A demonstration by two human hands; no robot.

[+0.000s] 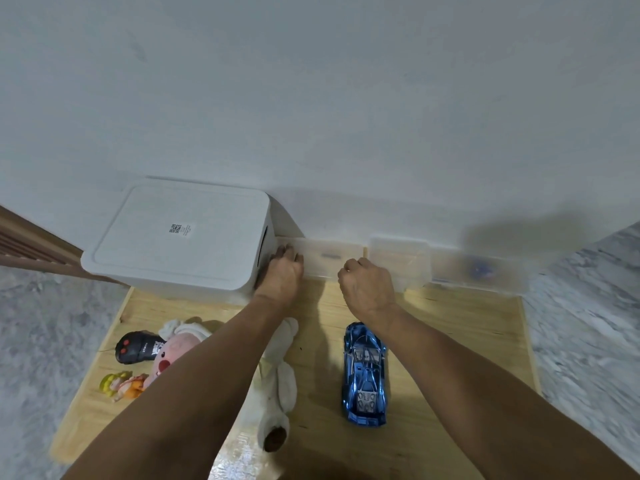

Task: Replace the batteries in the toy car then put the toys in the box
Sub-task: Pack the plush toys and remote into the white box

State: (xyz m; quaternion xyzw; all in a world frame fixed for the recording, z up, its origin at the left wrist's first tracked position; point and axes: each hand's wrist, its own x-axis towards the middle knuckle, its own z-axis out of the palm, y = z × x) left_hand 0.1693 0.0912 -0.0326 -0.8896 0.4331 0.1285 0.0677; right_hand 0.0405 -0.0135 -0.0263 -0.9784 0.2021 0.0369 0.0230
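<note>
1. Tabletop (450,341): light wood, lower centre of frame, set against a white wall (311,98).
2. White box (180,240): lid on, QR label on top, left of centre at the tabletop's far edge.
3. Clear container (325,258): low, translucent, centre of frame against the wall, just right of the white box; small dark item inside, blurred.
4. Second clear container (401,261): just right of the first; third clear container (481,271) further right, blue item inside, blurred.
5. Left hand (282,275): palm down at the left end of the clear container, beside the white box; fingers curled over the rim, grip not discernible.
6. Right hand (367,285): at the right end of the same container; fingers curled under, grip not discernible.
7. Blue toy car (363,375): shiny, lower centre-right, on the tabletop beneath the right forearm, apart from both hands.
8. Black remote control (135,348): lower left.
9. Pink plush toy (173,355): beside the remote, partly hidden by the left forearm.
10. White plush toy (280,393): lower centre.
11. Small yellow-orange figure (121,384): lower left.
</note>
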